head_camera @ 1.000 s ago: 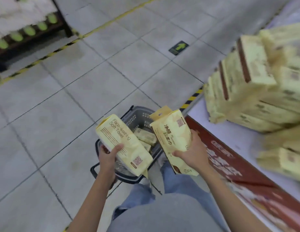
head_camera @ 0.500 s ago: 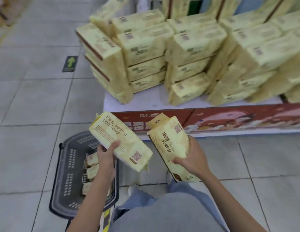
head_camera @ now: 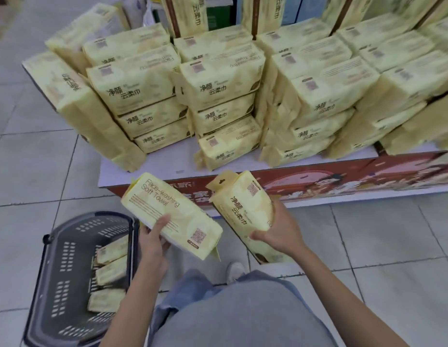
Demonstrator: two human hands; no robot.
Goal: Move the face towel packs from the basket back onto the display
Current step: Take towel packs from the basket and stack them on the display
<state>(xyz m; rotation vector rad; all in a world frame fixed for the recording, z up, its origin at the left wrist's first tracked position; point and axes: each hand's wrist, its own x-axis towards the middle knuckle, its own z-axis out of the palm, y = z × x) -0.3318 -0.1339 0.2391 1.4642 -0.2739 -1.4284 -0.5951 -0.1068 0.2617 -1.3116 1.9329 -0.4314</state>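
Observation:
My left hand (head_camera: 153,242) grips a yellow face towel pack (head_camera: 173,216) printed "Face-washing Soft Towel", held tilted above the floor. My right hand (head_camera: 280,231) grips a second yellow pack (head_camera: 240,209) with its hang tab pointing up and left. Both packs hover just in front of the low display platform (head_camera: 153,174), where many identical packs (head_camera: 218,96) are stacked in piles. The dark plastic basket (head_camera: 50,279) sits on the floor at lower left and holds three more packs (head_camera: 110,271).
The display has a red printed front panel (head_camera: 343,179) and a bare white strip along its near edge. A leaning pack (head_camera: 80,108) overhangs the display's left corner. Grey tiled floor surrounds the platform. My legs and a shoe (head_camera: 234,271) are below the hands.
My view has swung from the basket and floor round to the display, which has come closer. Both hands still hold their packs in much the same pose.

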